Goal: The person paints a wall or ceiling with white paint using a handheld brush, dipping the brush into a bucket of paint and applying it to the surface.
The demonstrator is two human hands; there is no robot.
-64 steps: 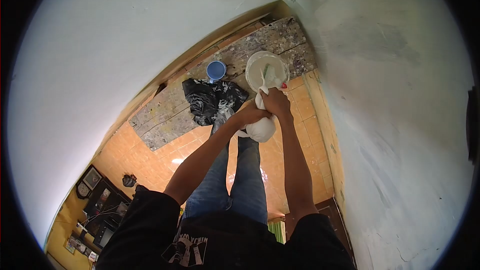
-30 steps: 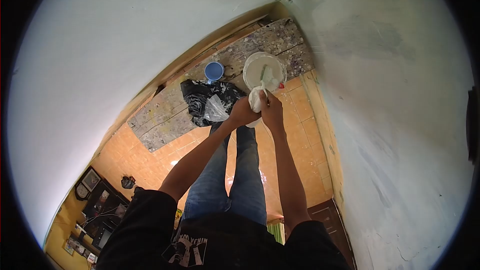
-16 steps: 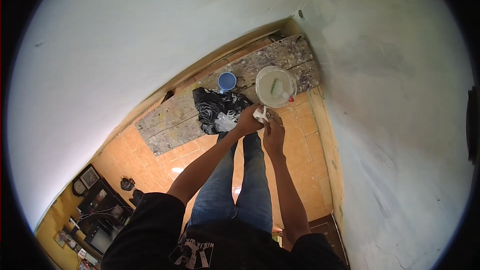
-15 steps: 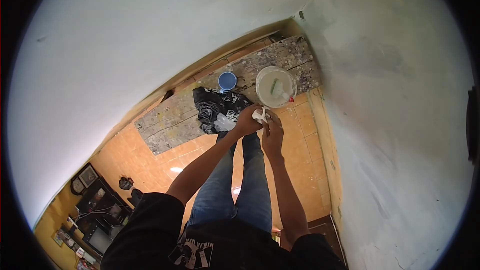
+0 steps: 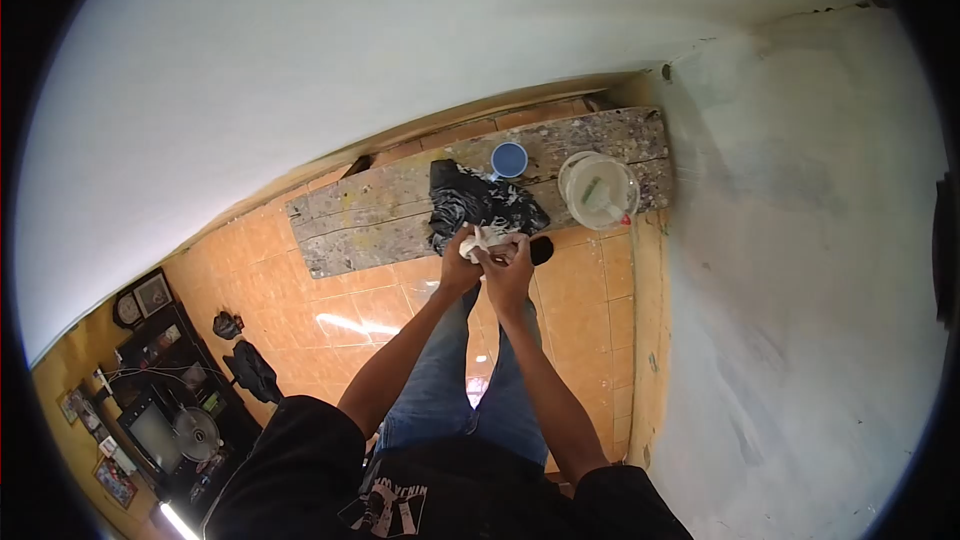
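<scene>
A small white bundle [image 5: 470, 248], perhaps plastic or cloth, is between my two hands. My left hand [image 5: 458, 262] has its fingers closed round the bundle's left side. From the right, my right hand [image 5: 510, 268] pinches at the same bundle with bent fingers. Just beyond the hands, a crumpled black plastic bag [image 5: 470, 202] lies on a paint-spattered plank [image 5: 370, 220]. Behind the bag stands a blue cup [image 5: 509, 160]. To its right is a whitish round tub [image 5: 575, 192] with a green-marked tool or packet inside.
White walls [image 5: 720, 270] rise ahead and on the right, meeting at a corner. Orange floor tiles [image 5: 580, 310] show below the plank. Dark furniture with a screen [image 5: 152, 435] and a fan [image 5: 196, 434] is at the lower left. A dark bag-like object [image 5: 252, 372] lies on the floor.
The view has turned, so the plank, cup and tub appear further right. My hands have shifted left in view, and my right hand has come closer over the white bundle.
</scene>
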